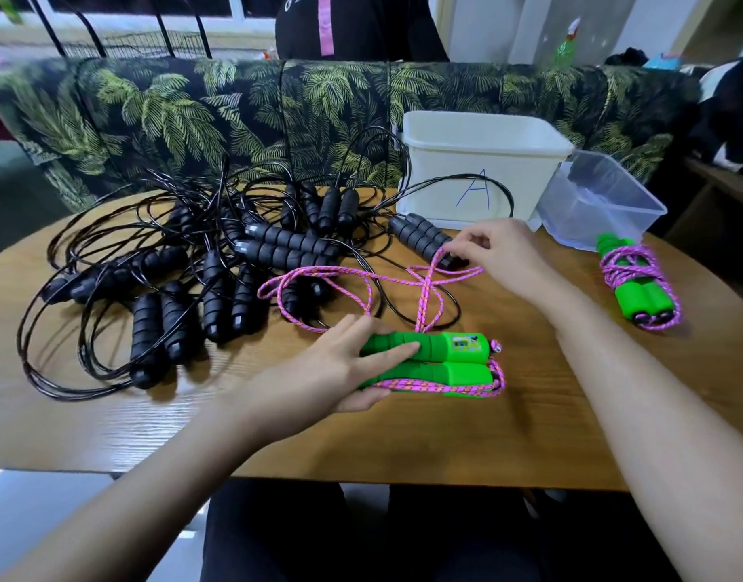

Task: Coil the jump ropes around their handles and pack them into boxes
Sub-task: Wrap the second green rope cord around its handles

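Note:
Two green handles (pixel 445 363) of a jump rope lie side by side at the middle of the wooden table (pixel 445 447). My left hand (pixel 340 371) holds them, fingers on top and thumb beneath. Their pink rope (pixel 361 283) loops loosely over the table behind them. My right hand (pixel 500 249) pinches a strand of that rope above the table. A second green-handled rope (pixel 634 287), coiled in pink cord, lies at the right. A white box marked A (pixel 483 161) and a clear plastic box (pixel 601 203) stand at the back right.
A tangled pile of black jump ropes with foam handles (pixel 218 270) covers the left and middle of the table. A palm-print sofa back (pixel 235 111) runs behind the table, with a person in dark clothes beyond it.

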The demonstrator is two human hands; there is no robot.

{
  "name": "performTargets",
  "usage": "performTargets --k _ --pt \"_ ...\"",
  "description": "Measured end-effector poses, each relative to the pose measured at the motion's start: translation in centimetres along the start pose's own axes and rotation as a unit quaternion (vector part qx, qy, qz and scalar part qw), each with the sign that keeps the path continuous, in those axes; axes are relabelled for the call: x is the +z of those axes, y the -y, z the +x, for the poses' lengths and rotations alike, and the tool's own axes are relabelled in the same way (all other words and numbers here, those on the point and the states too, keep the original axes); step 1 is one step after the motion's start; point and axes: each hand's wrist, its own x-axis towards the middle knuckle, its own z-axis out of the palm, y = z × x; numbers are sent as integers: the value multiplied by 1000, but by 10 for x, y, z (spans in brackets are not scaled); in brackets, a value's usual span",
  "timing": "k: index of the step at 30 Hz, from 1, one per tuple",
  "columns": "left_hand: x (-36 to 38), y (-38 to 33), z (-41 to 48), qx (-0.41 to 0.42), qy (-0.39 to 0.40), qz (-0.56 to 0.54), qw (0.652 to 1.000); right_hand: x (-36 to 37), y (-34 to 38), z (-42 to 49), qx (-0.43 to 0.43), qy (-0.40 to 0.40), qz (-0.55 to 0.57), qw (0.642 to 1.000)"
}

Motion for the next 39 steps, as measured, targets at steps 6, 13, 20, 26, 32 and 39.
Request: performTargets --k 6,13,20,26,32,39 --pt "18 5 5 -50 -34 33 998 -1 44 -7 -9 -29 -9 999" --pt "36 29 0 -117 -85 77 986 -20 73 -79 34 41 8 999" --pt "52 22 -6 -150 -41 49 987 13 78 -147 62 128 -157 977" --pt "41 7 -1 -166 42 89 981 38 72 -168 68 135 -211 966" --pt "46 1 0 -124 35 186 974 41 69 -168 63 128 -213 967" --pt "49 16 12 -117 71 160 978 40 62 -170 61 123 -198 970"
